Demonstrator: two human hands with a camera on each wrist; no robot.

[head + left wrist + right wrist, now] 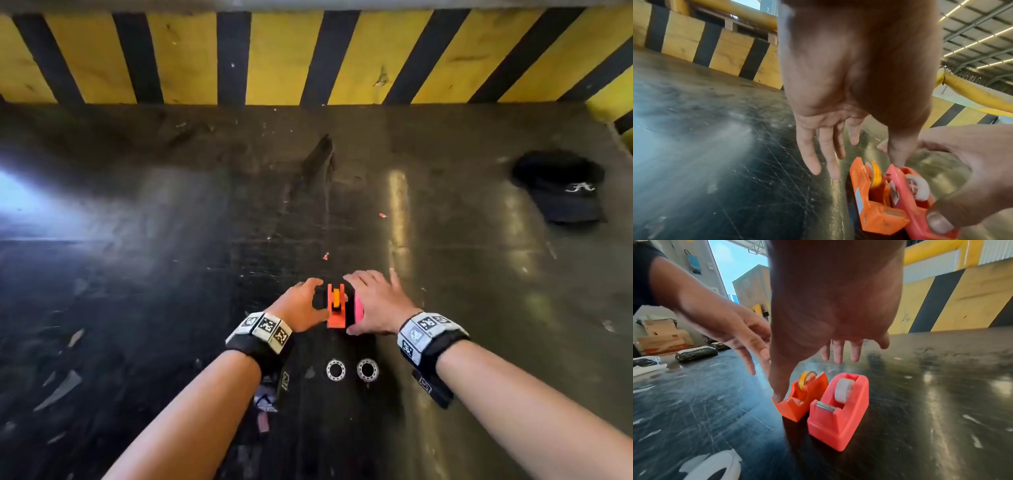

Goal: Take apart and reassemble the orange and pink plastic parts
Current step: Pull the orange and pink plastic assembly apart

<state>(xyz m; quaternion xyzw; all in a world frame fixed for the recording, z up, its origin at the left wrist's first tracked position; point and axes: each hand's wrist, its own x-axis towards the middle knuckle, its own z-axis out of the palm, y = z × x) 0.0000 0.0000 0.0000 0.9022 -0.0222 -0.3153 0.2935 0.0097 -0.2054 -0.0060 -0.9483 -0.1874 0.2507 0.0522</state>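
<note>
Two tape dispensers stand side by side, nearly touching, low in the centre of the head view on a dark scuffed table [171, 308]. The orange dispenser [335, 310] carries a yellow tape roll [336, 296]; the pink dispenser [838, 412], lower centre of the right wrist view, carries a white tape roll [843, 392].

The left hand [301, 306] hovers just left of the orange dispenser, fingers spread and lightly bent, gripping nothing. The right hand [376, 301] reaches over the pink dispenser with fingers extended; in the left wrist view its thumb lies against the pink body's near end, yet whether this amounts to a grip cannot be told.

Two metal rings [351, 370] lie below the dispensers in the head view; a black cap [561, 188] rests at the right.

The step in hand appears to be seizing one body per hand. Done well, each hand clasps the side walls low down, clear of the serrated cutter at the near end, steadying the base before the roll and its hub are lifted straight up from the cradle.
</note>
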